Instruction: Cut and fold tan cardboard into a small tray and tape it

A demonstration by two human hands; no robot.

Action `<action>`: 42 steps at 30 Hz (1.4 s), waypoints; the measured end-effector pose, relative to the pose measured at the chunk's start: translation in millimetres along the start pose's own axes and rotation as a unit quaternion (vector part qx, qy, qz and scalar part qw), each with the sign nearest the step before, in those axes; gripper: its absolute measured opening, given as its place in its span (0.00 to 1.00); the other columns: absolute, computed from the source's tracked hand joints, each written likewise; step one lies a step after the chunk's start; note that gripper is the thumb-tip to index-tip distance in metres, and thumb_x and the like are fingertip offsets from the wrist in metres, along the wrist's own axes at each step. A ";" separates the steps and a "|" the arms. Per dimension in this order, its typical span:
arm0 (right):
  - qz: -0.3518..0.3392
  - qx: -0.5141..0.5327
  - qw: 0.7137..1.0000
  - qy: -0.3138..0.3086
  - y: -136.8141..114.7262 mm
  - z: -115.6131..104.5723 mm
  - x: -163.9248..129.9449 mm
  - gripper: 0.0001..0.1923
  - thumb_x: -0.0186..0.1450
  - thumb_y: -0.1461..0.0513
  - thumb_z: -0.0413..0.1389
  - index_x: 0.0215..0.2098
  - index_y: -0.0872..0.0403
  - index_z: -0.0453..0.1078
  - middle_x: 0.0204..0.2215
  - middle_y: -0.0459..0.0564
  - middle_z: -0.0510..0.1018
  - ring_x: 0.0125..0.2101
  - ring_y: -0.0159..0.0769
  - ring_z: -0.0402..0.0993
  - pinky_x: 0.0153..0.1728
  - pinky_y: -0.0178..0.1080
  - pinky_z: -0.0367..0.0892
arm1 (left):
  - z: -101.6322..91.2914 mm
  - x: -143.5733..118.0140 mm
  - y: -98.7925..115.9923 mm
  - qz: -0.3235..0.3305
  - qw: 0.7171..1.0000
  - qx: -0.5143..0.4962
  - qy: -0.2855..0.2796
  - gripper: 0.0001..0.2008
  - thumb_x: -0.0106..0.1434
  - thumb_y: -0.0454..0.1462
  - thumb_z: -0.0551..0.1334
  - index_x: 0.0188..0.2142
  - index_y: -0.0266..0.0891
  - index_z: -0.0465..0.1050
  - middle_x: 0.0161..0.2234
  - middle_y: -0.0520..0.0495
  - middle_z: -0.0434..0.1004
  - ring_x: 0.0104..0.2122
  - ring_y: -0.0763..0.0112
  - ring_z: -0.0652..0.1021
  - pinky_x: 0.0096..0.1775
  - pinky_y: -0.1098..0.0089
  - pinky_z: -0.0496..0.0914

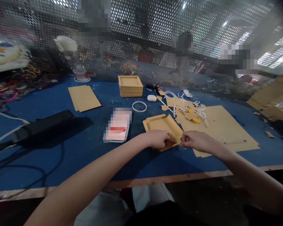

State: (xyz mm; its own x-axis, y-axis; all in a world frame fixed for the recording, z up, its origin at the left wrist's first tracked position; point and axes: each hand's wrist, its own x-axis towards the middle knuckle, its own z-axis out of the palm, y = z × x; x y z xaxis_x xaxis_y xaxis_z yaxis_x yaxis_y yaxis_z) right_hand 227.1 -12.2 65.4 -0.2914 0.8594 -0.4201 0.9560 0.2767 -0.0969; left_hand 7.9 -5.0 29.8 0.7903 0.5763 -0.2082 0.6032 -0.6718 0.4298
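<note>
Left hand point(158, 139) and right hand point(193, 140), fingers clamped on cardboard tray point(162, 126)

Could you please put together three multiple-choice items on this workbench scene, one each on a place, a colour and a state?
1. Where does the stack of finished trays stand?
A. At the far side of the table, near the mesh wall
B. On the person's lap
C. On the black device at the left

2. What colour is the table top?
A. Red
B. Blue
C. White

3. How is the cardboard tray in front of the person held?
A. It lies untouched
B. By one hand only
C. By both hands at its near corner

Answers: 1 A, the stack sits just before the perforated mesh wall. 2 B, the mat shows blue all round. 3 C, the left hand and the right hand both pinch the near corner.
</note>
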 end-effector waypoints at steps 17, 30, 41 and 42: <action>-0.053 0.120 0.991 0.031 60.4 -0.8 10.1 0.17 0.62 0.46 0.53 0.34 0.51 0.66 0.27 0.47 0.74 0.28 0.38 0.71 0.29 0.37 0.63 | 7.1 -4.7 3.1 0.017 0.997 -0.034 0.066 0.21 0.64 0.38 0.54 0.56 0.50 0.69 0.46 0.48 0.71 0.43 0.64 0.75 0.42 0.69 0.68; -0.245 0.072 0.944 0.208 12.7 20.7 -2.2 0.13 0.67 0.56 0.52 0.47 0.48 0.71 0.47 0.54 0.76 0.50 0.45 0.70 0.52 0.49 0.63 | 28.6 -12.1 23.6 -0.062 0.979 0.047 0.186 0.16 0.61 0.47 0.60 0.40 0.36 0.69 0.41 0.40 0.75 0.41 0.57 0.76 0.41 0.63 0.70; -0.243 0.099 0.944 0.198 8.7 41.6 -2.3 0.06 0.67 0.60 0.53 0.36 0.50 0.73 0.36 0.51 0.76 0.40 0.41 0.71 0.43 0.44 0.65 | 31.7 -16.2 22.7 -0.012 0.979 0.086 0.184 0.08 0.66 0.39 0.55 0.40 0.39 0.68 0.40 0.46 0.77 0.40 0.62 0.77 0.38 0.67 0.70; -0.251 0.099 0.940 0.209 8.9 44.2 -4.2 0.06 0.66 0.62 0.53 0.36 0.51 0.73 0.35 0.51 0.77 0.39 0.41 0.71 0.42 0.44 0.65 | 31.5 -17.3 23.6 0.000 0.978 0.093 0.185 0.07 0.66 0.38 0.55 0.40 0.39 0.68 0.40 0.46 0.77 0.40 0.63 0.77 0.38 0.67 0.70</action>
State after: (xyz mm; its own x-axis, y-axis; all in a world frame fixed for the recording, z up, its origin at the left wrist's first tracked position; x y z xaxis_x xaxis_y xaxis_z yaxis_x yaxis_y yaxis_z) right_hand 238.2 -32.4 26.4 -0.6548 0.7476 0.1110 0.6706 0.6423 -0.3711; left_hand 11.9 -45.5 15.9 0.7176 0.6825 0.1386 0.6400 -0.7248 0.2551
